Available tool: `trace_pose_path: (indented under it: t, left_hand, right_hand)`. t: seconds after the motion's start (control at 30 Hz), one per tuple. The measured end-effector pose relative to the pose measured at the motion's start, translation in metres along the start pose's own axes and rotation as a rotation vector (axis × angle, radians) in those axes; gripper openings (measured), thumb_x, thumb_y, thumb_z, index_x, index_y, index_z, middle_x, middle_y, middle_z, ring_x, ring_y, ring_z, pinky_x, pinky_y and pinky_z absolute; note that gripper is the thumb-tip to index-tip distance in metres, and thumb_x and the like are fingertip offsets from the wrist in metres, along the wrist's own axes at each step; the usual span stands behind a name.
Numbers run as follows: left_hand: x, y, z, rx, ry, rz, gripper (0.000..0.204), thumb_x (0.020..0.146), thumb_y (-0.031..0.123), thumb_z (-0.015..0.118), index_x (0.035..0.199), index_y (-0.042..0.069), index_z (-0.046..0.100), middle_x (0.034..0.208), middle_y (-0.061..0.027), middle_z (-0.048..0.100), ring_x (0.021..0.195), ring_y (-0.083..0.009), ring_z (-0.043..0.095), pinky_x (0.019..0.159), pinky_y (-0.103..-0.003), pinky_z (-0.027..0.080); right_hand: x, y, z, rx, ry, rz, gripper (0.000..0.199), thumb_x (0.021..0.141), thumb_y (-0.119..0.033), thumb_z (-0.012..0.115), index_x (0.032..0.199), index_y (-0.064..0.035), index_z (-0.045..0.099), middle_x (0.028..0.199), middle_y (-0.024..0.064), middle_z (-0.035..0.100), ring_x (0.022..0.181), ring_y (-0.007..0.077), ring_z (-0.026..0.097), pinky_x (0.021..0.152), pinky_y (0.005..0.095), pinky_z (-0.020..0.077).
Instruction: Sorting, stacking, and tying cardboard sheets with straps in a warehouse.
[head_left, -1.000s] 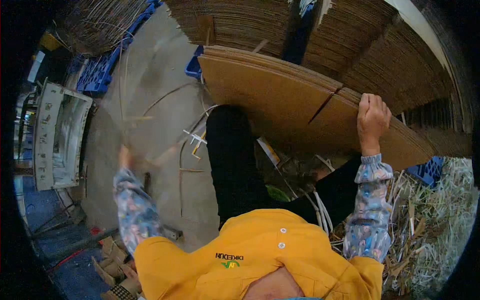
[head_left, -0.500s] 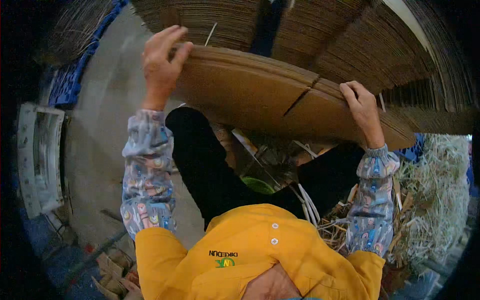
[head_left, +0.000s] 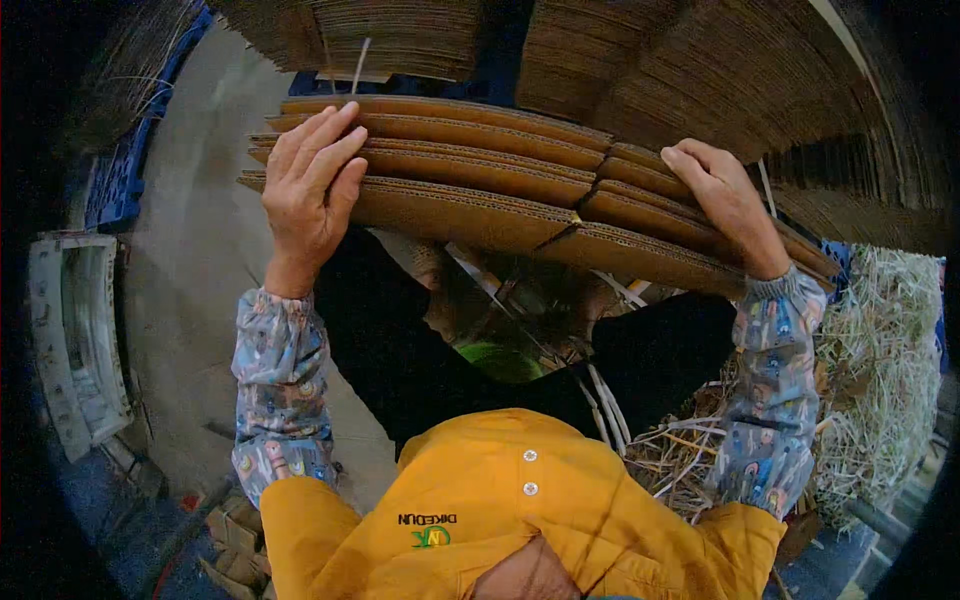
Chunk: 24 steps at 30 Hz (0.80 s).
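Observation:
A bundle of brown corrugated cardboard sheets (head_left: pixel 450 208) stands on edge in front of me, fanned into several layers with narrow gaps between them. A slit runs down through the layers right of the middle. My left hand (head_left: pixel 312 190) spans the left end, its long fingers stretched over the upper edges and its thumb by the nearest layer. At the right end, my right hand (head_left: pixel 725 200) is closed over the upper edges with bent fingers. The undersides of both hands are hidden. My knees in black trousers (head_left: pixel 390 320) are below the bundle.
Tall stacks of flat cardboard (head_left: pixel 690 80) stand beyond on a blue pallet (head_left: pixel 400 88). White shredded strips (head_left: pixel 880 360) are heaped at the right. A pale frame-like object (head_left: pixel 80 340) lies at the left. Something green (head_left: pixel 500 362) shows between my legs, near loose white straps (head_left: pixel 605 400).
The sheets, pressed close together before, are now fanned apart. My left hand has moved down and nearer to me, over the sheet edges. My right hand has shifted only slightly.

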<state>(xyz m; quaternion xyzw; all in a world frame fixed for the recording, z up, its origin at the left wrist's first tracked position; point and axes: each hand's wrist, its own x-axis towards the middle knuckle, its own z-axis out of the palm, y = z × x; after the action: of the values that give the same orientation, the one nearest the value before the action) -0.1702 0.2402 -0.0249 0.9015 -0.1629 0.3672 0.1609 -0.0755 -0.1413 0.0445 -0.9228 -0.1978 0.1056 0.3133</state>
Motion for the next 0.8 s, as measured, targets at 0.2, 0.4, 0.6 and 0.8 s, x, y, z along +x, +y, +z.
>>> trace_pose_path:
  t: [0.2, 0.4, 0.6, 0.8]
  left_hand:
    - [-0.009, 0.004, -0.023, -0.054, -0.056, -0.067, 0.021, 0.090, 0.016, 0.059, 0.106, 0.005, 0.067, 0.118, -0.0097, 0.064, 0.117, -0.0268, 0.055, 0.100, -0.038, 0.040]
    - [-0.002, -0.019, -0.060, 0.187, -0.041, -0.095, 0.017, 0.085, 0.009, 0.063, 0.100, 0.006, 0.069, 0.103, -0.0084, 0.067, 0.105, -0.0258, 0.060, 0.087, -0.035, 0.047]
    - [0.007, -0.033, -0.085, -0.136, -0.135, -0.223, 0.015, 0.083, 0.005, 0.064, 0.096, 0.002, 0.068, 0.102, -0.0100, 0.065, 0.094, -0.0224, 0.062, 0.082, -0.030, 0.048]
    - [0.013, -0.035, -0.092, -0.090, -0.276, -0.180, 0.014, 0.081, 0.006, 0.067, 0.095, 0.003, 0.068, 0.086, -0.0093, 0.059, 0.081, -0.0222, 0.061, 0.070, -0.030, 0.048]
  right_hand:
    - [0.007, 0.017, 0.003, 0.002, 0.050, -0.065, 0.040, 0.096, -0.033, 0.049, 0.080, 0.0039, 0.051, 0.067, 0.0076, 0.041, 0.062, 0.0176, 0.038, 0.059, 0.0350, 0.0364]
    - [-0.005, 0.035, -0.001, -0.151, 0.288, -0.171, 0.044, 0.097, -0.038, 0.046, 0.099, 0.0046, 0.058, 0.098, 0.0203, 0.063, 0.087, 0.0334, 0.058, 0.082, 0.0390, 0.0443]
    - [-0.003, 0.047, -0.013, -0.230, 0.260, -0.154, 0.041, 0.097, -0.035, 0.047, 0.103, 0.0037, 0.060, 0.104, 0.0198, 0.064, 0.100, 0.0367, 0.059, 0.086, 0.0396, 0.0450]
    - [-0.001, 0.035, -0.016, -0.228, 0.213, -0.043, 0.036, 0.098, -0.028, 0.046, 0.104, 0.0053, 0.060, 0.103, 0.0191, 0.065, 0.100, 0.0356, 0.059, 0.087, 0.0359, 0.0456]
